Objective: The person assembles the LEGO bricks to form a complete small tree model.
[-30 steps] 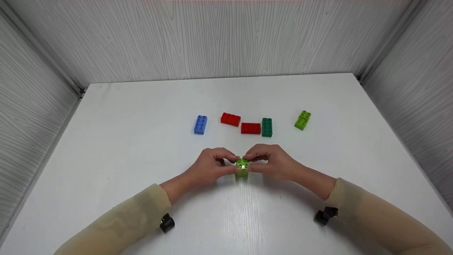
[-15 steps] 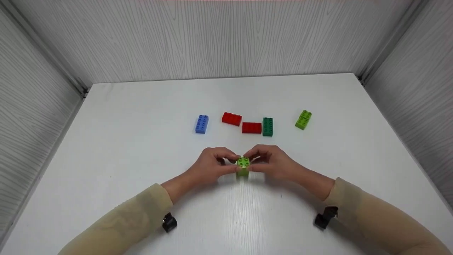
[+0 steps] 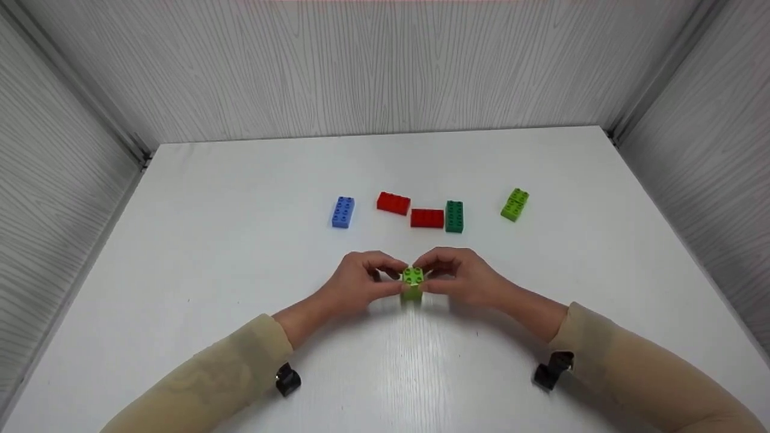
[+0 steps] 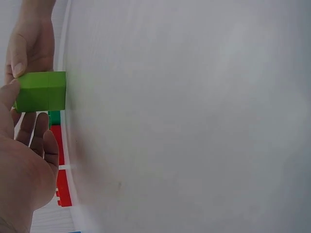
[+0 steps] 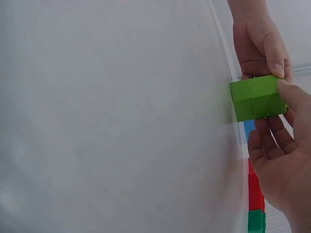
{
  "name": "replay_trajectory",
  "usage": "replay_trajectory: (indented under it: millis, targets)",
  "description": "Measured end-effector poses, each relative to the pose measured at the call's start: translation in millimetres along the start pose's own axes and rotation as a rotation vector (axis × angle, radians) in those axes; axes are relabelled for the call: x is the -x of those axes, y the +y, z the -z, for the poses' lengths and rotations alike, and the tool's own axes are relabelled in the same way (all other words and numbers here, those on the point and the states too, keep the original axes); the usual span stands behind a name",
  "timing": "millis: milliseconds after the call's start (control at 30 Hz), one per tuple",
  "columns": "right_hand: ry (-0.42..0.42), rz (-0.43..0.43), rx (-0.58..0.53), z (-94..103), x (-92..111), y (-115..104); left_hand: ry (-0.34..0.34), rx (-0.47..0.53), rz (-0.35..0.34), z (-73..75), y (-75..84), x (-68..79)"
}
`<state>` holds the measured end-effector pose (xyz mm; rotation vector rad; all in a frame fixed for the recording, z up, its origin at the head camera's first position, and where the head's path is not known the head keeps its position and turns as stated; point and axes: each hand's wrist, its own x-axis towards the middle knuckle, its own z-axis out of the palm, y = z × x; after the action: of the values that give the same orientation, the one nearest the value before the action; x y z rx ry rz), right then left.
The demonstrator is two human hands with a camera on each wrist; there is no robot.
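Note:
A stack of light green toy building bricks (image 3: 412, 288) stands upright on the white table in front of the person, its studs facing up in the head view. Seams between its stacked bricks (image 5: 257, 98) show in the right wrist view. From the left side, the left hand (image 3: 355, 281) pinches the upper part between thumb and index finger. Opposite it, the right hand (image 3: 468, 281) pinches the same stack near the top. In the right wrist view, the other fingers of the right hand (image 5: 291, 170) sit apart from the bricks.
Beyond the hands lie a blue brick (image 3: 343, 212), two red bricks (image 3: 393, 203), a dark green brick (image 3: 454, 216) beside the nearer red one, and light green bricks (image 3: 515, 204) further right. Grey wood-grain panels (image 3: 385, 66) enclose the table (image 3: 210, 240) at the back and sides.
Both hands keep their pinch on the light green stack in about the same place. The view shifts only slightly; the other bricks stay put.

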<state>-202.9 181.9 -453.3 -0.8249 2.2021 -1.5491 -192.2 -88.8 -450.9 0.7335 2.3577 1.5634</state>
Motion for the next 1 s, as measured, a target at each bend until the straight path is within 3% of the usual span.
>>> replay_trajectory:
  millis: [233,567,767,1000]
  targets:
    - [0.003,-0.006,0.014,0.5,0,0,0.027,-0.015,-0.014,12.2,-1.9,-3.1]
    - [0.023,-0.053,0.002,-1.0,0,2,0.256,-0.099,-0.008,61.5,-3.2,-14.9]
    - [0.025,-0.056,-0.01,-1.5,0,3,0.369,-0.099,0.031,92.2,-13.1,-26.5]
    - [0.022,-0.057,0.003,-1.1,0,2,0.443,-0.104,0.092,107.1,-29.2,-41.8]
